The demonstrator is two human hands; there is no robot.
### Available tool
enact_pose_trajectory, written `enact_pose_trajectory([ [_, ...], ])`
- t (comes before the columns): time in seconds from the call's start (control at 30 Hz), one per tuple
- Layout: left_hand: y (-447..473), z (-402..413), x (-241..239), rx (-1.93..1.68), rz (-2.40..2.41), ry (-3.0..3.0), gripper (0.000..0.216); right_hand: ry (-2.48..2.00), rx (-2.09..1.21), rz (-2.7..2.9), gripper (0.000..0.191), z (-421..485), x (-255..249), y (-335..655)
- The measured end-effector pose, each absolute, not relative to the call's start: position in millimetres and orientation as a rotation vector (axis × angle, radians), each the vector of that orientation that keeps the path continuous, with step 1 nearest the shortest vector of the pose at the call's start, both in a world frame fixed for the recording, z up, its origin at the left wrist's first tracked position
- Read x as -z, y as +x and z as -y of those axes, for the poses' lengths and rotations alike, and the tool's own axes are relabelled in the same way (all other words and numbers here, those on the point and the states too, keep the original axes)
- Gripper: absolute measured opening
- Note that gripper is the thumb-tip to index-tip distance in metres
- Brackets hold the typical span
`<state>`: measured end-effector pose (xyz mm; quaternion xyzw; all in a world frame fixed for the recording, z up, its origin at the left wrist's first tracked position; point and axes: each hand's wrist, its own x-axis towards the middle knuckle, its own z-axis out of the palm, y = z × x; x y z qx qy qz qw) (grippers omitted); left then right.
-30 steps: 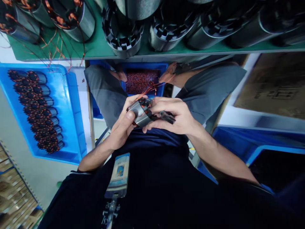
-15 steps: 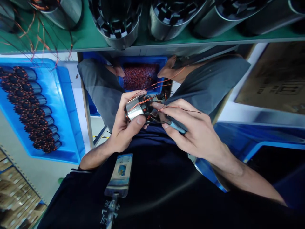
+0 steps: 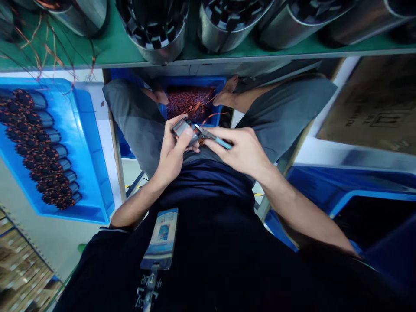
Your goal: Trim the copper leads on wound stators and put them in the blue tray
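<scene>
Nearest to you, a badge [image 3: 160,238] hung on your dark shirt, below your forearms. Just past it, over your lap, your left hand [image 3: 172,151] was wrapped around the small stator [image 3: 184,130], thumb pressed on its metal side and fingers curled behind, so the grip was firm on the steel shell. Your right hand [image 3: 242,151] was closed around a cutting tool [image 3: 212,139] with a light blue handle, its tip set against the end of the stator where the copper wires [image 3: 208,113] came out.

I would judge that the stator was dense for its size and rigid, with a smooth shell that could slip if held loosely. The laminated steel body was the safe place to hold; the windings and the thin loose wire ends looked fragile, easy to nick or bend, and were best left out of the grip.

Beyond your hands, between your knees, stood a blue bin [image 3: 224,82] of reddish copper offcuts, straight under the stator. To your left a blue tray [image 3: 94,143] held rows of wound stators laid side by side. Farthest off, the green bench [image 3: 110,47] carried larger steel stator cores [image 3: 156,30], some trailing copper wire. To your right sat more blue crates [image 3: 325,186] and a cardboard box [image 3: 373,112].
</scene>
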<state>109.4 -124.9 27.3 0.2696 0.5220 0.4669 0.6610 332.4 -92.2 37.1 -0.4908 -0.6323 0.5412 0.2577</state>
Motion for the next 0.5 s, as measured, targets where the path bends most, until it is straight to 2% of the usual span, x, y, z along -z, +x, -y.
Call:
enact_pose_trajectory([
  [0.1, 109, 119, 1, -1.012, -1.262, 0.478, 0.072, -1.363, -1.642, 1.641, 0.037, 82, -3, 327],
  [0.2, 106, 120, -3, -1.042, -1.252, 0.506, 0.067, -1.318, -1.578, 1.716, 0.045, 87, 0, 330],
  [0.4, 110, 129, -67, -1.167, -1.203, 0.627, 0.049, -1.218, -1.206, 1.973, 0.073, 107, -60, 346],
  [0.5, 113, 133, -84, -1.209, -1.154, 0.699, 0.038, -1.188, -1.102, 2.012, 0.084, 108, -84, 347],
])
